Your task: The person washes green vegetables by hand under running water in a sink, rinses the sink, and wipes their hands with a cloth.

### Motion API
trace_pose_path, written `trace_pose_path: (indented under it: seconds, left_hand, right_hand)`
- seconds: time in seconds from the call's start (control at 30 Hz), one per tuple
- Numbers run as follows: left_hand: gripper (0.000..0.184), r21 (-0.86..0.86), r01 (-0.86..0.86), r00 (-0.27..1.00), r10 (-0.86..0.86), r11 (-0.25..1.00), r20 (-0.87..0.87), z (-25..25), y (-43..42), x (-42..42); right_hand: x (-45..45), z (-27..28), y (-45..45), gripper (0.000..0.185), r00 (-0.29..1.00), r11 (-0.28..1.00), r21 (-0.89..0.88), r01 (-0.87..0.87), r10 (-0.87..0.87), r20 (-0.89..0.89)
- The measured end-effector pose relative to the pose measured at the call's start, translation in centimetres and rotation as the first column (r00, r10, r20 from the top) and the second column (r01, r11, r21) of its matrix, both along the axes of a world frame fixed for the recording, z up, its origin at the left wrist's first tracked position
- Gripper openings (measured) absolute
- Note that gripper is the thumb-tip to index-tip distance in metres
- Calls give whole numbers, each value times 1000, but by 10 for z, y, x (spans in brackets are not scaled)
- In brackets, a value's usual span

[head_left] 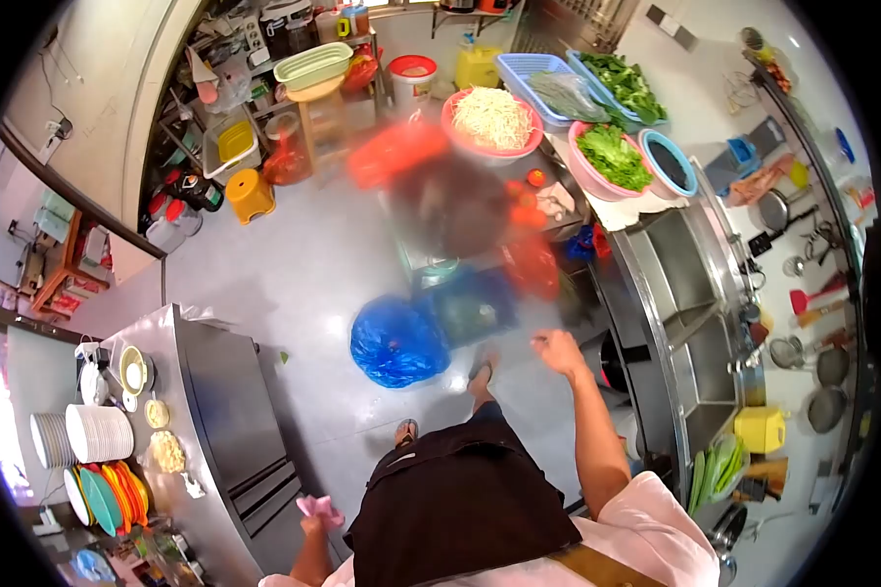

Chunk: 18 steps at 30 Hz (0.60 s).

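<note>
Low at the left, beside the steel counter, my left hand (pixel 313 520) is closed around a crumpled pink cloth (pixel 321 510). My right hand (pixel 555 350) is raised at the right of centre, fingers curled; whether anything small is in it I cannot make out. Beyond it hangs or lies a red plastic bag (pixel 532 266), smeared. A full blue plastic bag (pixel 398 341) sits on the floor ahead of my feet, with a blue bin or crate (pixel 468 305) right beside it. Behind them a large dark shape (pixel 450 201) and another red bag (pixel 397 154) are blurred.
A steel counter (pixel 220 391) with stacked plates (pixel 100 433) stands at the left. Steel sinks (pixel 673 259) run along the right. At the back are a pink basin of sprouts (pixel 494 142), a basin of lettuce (pixel 612 181) and a yellow stool (pixel 251 196).
</note>
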State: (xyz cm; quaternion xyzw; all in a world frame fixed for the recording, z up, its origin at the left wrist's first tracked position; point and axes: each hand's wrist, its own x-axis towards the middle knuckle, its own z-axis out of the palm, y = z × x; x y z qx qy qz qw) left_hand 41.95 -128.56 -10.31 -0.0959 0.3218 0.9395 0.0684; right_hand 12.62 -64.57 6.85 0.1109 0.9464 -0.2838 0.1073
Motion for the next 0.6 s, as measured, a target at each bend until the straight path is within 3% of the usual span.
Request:
trace_pose_path:
  seconds: [0.07,0.1,0.17,0.2,0.27,0.3,0.37,0.4,0.43,0.53,0.57,0.6]
  left_hand:
    - [11,-151,29,990,-8,988,140,10,20,6]
    - [11,-150,-133,939,173,980,297,13,39,6]
    - [18,-217,-430,680,473,876,560,23,99,3]
    - [26,-534,-149,715,464,832,523,48,125,0]
    - [29,-756,140,671,500,639,548,59,159,-42]
    - [33,-814,282,651,523,508,551,58,179,-62]
    - [35,-867,169,812,432,469,392,79,218,-98]
    - [33,-873,188,844,380,451,378,84,224,-111]
    - [31,-878,205,871,329,432,365,98,235,-128]
    - [28,-886,173,885,327,431,332,172,287,-179]
    - [28,-905,170,879,355,391,319,175,289,-178]
    - [29,-912,166,873,375,376,313,178,292,-177]
  right_hand:
    - [-49,7,27,26,997,997,-38,71,-71,-17]
    - [-72,-2,46,26,994,993,-49,103,-105,-42]
    - [-119,-25,88,26,979,982,-68,175,-181,-93]
    - [-143,-35,105,25,974,978,-61,199,-205,-102]
    - [-191,-52,141,24,957,966,-30,255,-257,-132]
    - [-213,-61,155,24,938,951,-113,289,-305,-163]
    - [-260,-83,181,23,932,943,-6,334,-331,-146]
    - [-280,-109,201,30,951,962,84,259,-238,-199]
    - [-296,-114,211,32,939,953,96,286,-259,-229]
    - [-341,-119,222,44,882,928,104,357,-298,-364]
    - [-352,-107,222,48,844,921,88,380,-306,-440]
    - [-360,-97,225,48,883,931,164,326,-239,-403]
